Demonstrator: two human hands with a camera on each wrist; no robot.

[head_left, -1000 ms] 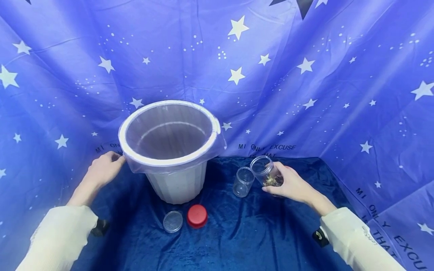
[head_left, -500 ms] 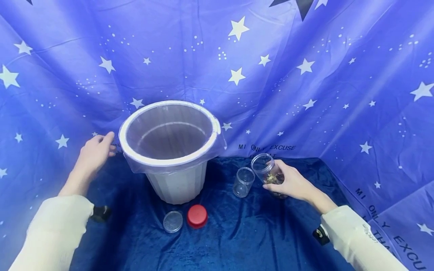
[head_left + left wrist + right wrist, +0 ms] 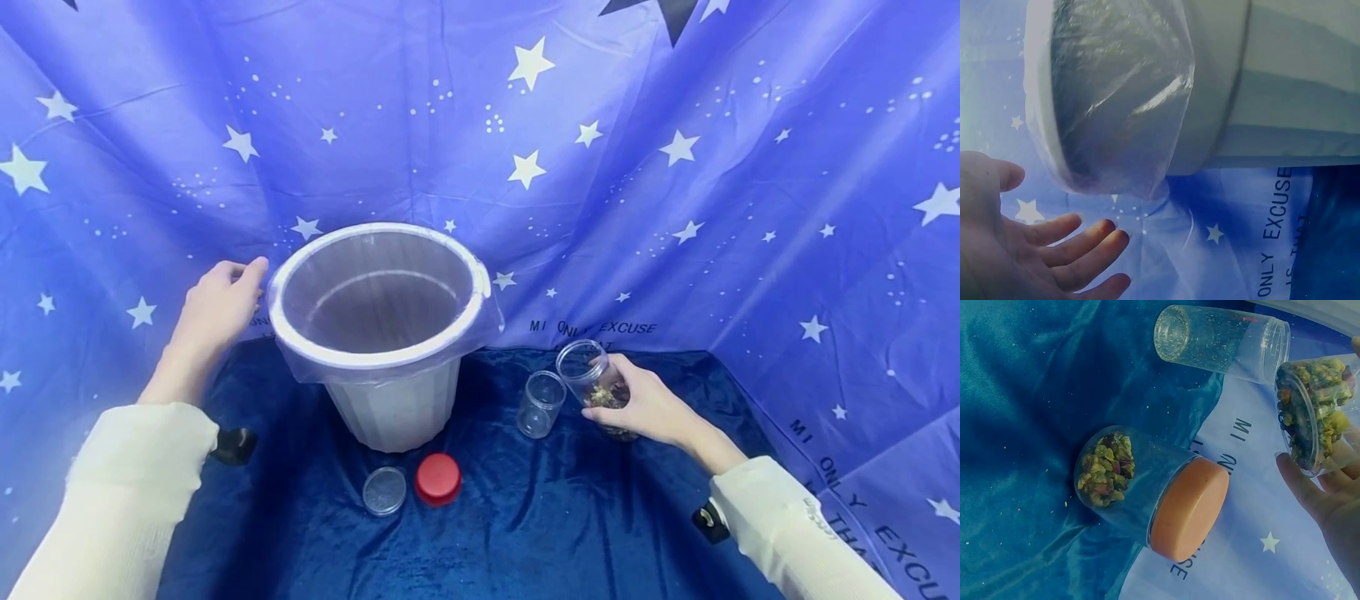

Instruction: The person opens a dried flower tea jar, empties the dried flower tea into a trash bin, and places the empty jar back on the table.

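My right hand (image 3: 652, 404) grips an open clear jar (image 3: 1316, 412), its mouth tilted toward the bin. Dried flowers and petals sit in the jar's lower part. Close to its left stands an open clear jar (image 3: 542, 406) with only crumbs inside. The right wrist view also shows a third jar (image 3: 1100, 475) of dried flowers, capped with an orange-red lid (image 3: 1188, 509); in the head view my right hand hides most of it. My left hand (image 3: 225, 300) hovers beside the left rim of the white bin (image 3: 390, 408), fingers spread, apart from its clear liner bag (image 3: 1129, 94).
A clear lid (image 3: 384, 492) and a red lid (image 3: 438, 480) lie on the dark blue velvet cloth (image 3: 540, 542) in front of the bin. Behind everything hangs a blue curtain (image 3: 420, 150) printed with stars. Small crumbs dot the cloth near the jars.
My left hand has left the liner's edge at the bin's left side and risen beside the rim, its fingers loosening. My right hand stays nearly still, tilting the jar slightly.
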